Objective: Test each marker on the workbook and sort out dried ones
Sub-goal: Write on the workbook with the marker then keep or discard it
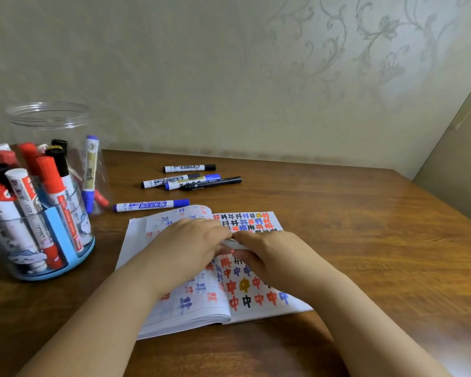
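We held one white-barrelled marker (pixel 233 244) over the middle of the open workbook (pixel 245 289), both hands meeting on it. Our left hand (pixel 188 246) curled round one end and our right hand (pixel 272 254) round the other, a grip that suggested pulling the cap off or pushing it back on; which, we could not tell, since our fingers hid the tip. The page beneath already carried rows of red, blue, black and yellow test marks. Five markers lay loose on the wooden table (pixel 365 240) beyond the book, probably a sorted group: a blue marker (pixel 150 205) nearest, four others (pixel 191 178) behind. The clear plastic jar (pixel 38 202) at left held the rest upright, within reach.
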Demonstrator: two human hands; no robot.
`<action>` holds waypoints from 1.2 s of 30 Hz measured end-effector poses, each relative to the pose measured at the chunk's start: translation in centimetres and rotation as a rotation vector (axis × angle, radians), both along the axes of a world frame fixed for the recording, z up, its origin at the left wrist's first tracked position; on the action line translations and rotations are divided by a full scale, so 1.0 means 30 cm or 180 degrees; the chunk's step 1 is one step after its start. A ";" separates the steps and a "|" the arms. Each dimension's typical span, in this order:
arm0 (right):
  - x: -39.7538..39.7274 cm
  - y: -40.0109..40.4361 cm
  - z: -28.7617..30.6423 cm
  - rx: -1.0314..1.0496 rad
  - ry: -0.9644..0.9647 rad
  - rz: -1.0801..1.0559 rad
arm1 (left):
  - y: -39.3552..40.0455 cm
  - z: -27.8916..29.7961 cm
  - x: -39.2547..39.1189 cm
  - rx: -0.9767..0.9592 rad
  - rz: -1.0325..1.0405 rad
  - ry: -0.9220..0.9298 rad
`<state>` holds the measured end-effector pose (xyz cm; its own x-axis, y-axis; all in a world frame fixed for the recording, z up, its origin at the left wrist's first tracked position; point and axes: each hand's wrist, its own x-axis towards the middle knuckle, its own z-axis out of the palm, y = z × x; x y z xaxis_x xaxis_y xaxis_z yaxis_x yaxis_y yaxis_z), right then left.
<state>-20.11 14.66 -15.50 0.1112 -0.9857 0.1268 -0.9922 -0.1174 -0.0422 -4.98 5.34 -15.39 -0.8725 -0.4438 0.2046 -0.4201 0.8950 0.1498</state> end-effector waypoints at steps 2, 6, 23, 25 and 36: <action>-0.005 0.005 0.008 0.0019 -0.0188 -0.0040 | 0.008 0.001 -0.001 -0.0107 0.0050 0.0029; -0.021 0.011 0.031 0.0287 -0.0690 -0.0216 | 0.019 0.006 -0.002 -0.0584 0.0081 0.0167; 0.005 0.013 0.017 0.0679 -0.1199 -0.0212 | 0.018 0.008 -0.001 -0.0612 -0.0295 0.0093; 0.004 0.013 0.013 0.0505 -0.1181 -0.0121 | 0.014 0.014 0.001 -0.0487 -0.0304 0.0148; -0.019 0.009 -0.005 0.0509 -0.1310 -0.0462 | -0.008 0.011 0.018 -0.0401 -0.0040 0.0227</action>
